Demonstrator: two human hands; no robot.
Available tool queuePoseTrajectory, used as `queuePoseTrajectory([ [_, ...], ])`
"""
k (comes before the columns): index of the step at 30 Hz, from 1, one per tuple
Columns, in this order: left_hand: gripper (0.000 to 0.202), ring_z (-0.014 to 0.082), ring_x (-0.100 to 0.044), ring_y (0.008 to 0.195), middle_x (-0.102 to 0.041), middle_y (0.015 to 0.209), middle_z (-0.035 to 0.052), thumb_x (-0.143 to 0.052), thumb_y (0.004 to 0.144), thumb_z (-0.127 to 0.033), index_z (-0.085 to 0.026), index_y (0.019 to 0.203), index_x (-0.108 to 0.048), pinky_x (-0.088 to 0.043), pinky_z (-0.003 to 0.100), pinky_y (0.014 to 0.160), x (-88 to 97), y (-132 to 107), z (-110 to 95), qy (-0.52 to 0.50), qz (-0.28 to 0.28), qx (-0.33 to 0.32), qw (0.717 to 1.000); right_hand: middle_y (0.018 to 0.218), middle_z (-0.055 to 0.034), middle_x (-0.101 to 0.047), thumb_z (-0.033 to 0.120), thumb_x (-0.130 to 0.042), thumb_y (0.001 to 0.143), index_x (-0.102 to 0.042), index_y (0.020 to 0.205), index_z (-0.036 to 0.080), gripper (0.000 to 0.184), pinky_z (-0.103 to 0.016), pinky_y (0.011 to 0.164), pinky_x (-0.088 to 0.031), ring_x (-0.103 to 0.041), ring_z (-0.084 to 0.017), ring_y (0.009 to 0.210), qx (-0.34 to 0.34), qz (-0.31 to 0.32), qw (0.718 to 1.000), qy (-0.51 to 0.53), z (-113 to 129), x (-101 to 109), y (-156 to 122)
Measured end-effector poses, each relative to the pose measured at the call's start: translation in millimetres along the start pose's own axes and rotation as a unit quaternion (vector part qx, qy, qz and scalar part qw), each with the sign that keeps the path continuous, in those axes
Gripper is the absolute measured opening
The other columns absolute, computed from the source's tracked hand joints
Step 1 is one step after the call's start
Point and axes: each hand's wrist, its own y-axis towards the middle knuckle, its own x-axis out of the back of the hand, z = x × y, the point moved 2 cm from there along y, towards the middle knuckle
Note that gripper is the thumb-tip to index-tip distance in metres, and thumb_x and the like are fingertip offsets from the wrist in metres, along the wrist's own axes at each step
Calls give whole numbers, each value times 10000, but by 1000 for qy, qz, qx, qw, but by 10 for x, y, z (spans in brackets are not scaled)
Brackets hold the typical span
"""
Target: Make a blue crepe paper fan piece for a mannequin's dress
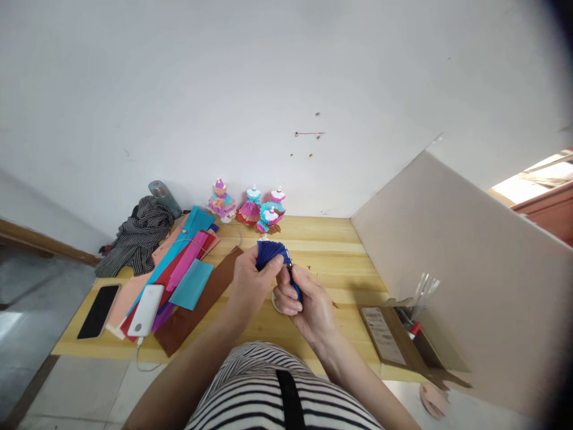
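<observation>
In the middle of the view, my left hand (250, 280) is closed on a dark blue piece of pleated crepe paper (268, 252), pinched between thumb and fingers. My right hand (307, 301) grips blue-handled scissors (295, 283), whose blades meet the right edge of the blue paper. The fingers partly hide the scissors. A white round object (278, 303) shows partly beneath my right hand. Just beyond the paper stand several small dress-form figures in ruffled paper, among them a purple and peach one (221, 203) and a turquoise one (270, 220).
Coloured crepe paper sheets lie at left, including a brown strip (197, 307) and a turquoise piece (192, 284). Near them are a white power bank (145, 310), a phone (99, 311), striped cloth (143, 239) and a bottle (165, 197). A cardboard box (387, 337) stands at right beside a partition (439, 239).
</observation>
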Motion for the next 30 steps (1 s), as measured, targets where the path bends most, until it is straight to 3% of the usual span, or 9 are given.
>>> queuePoseTrajectory([
  [11,139,123,-524,646,-612,670,-18,-643,743,-290,-153,718,-645,-440,229,651,-64,11,-17,-37,-10,-3,999,539,77,-354,416,-701,798,-614,741,148,288,-169,401,-181,-212,-33,414,58,-34,998,12,-11,39,-69],
  [24,129,133,-543,664,-615,667,-12,-608,796,-273,-155,789,-660,-436,223,640,-125,23,-22,50,8,-33,998,532,68,-376,430,-703,789,-618,725,147,302,-172,401,-182,-244,-39,416,72,-48,996,-5,-26,27,-100],
  [30,131,135,-540,636,-596,620,-19,-610,794,-275,-163,735,-646,-432,228,637,-118,39,-34,53,12,-32,998,531,71,-358,421,-699,796,-616,724,152,291,-167,398,-184,-228,-40,418,69,-47,996,-2,-25,27,-114],
])
